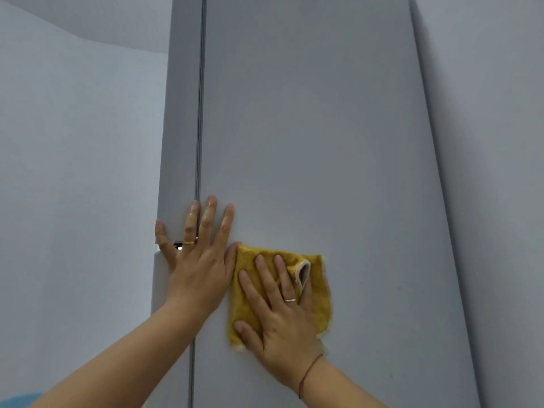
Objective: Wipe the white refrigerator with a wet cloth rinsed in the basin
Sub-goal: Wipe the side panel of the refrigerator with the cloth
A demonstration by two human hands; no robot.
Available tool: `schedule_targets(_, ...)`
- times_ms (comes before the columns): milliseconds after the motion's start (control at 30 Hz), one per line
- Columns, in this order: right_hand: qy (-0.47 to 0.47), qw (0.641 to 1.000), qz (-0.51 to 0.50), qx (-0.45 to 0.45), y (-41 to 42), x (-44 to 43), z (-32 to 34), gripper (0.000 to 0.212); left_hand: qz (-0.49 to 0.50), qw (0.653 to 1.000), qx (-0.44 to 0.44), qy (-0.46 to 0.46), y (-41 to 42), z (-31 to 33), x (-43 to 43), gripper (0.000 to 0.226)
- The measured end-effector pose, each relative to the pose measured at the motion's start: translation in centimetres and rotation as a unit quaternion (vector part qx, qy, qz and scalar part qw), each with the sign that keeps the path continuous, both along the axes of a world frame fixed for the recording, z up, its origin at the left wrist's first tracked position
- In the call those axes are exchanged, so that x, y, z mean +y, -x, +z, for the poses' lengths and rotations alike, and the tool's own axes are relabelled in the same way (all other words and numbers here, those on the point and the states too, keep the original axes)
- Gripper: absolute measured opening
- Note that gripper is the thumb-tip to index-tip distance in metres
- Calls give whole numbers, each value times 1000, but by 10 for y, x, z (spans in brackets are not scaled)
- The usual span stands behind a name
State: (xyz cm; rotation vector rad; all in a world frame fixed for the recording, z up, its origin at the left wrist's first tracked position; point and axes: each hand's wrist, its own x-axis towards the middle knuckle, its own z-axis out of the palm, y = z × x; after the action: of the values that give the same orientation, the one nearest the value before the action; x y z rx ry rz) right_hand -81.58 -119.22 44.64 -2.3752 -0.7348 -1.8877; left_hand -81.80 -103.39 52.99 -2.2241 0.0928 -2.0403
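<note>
The white refrigerator (pixel 309 128) fills the middle of the view, seen from close up and tilted upward. A yellow cloth (pixel 319 301) lies flat against its side panel. My right hand (pixel 279 313) presses the cloth to the panel with straight, spread fingers; one corner of the cloth folds over between two fingers. My left hand (pixel 197 260) rests flat on the fridge just left of the cloth, fingers spread, spanning the dark vertical seam (pixel 200 113) beside the door edge. The basin is out of view.
A pale wall (pixel 73 172) stands to the left of the fridge and another wall (pixel 500 142) to the right. A bit of something blue (pixel 23 400) shows at the bottom left corner.
</note>
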Motion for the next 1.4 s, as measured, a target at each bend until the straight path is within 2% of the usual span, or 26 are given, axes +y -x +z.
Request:
schedule_targets(200, 76, 997, 4, -19, -7, -26, -8, 65, -3, 1000, 1, 0, -3, 2, -2, 60)
schedule_targets(300, 71, 997, 9, -30, -11, -38, -7, 65, -9, 1000, 0, -7, -1, 1, -2, 61)
schedule_targets(500, -45, 999, -20, -21, -25, -80, 8, 65, -15, 1000, 18, -9, 2, -1, 1, 63)
schedule_targets(633, -151, 987, -47, 10, -39, -124, 21, 70, -18, 999, 34, -6, 4, -1, 0, 63)
schedule_targets(800, -304, 948, -68, 66, -49, -181, 26, 76, -15, 999, 44, -3, 6, -2, 0, 64)
schedule_targets(967, -413, 904, -60, 99, -55, -218, 3, 84, -16, 999, 46, -4, 7, -2, 0, 64)
schedule_targets(1200, -506, 852, -65, 114, -54, -209, -73, 81, -22, 998, 52, -1, 8, -5, -2, 65)
schedule_targets(1400, -532, 834, -64, 134, -52, -198, -83, 76, -23, 995, 67, -68, 4, -42, -29, 65)
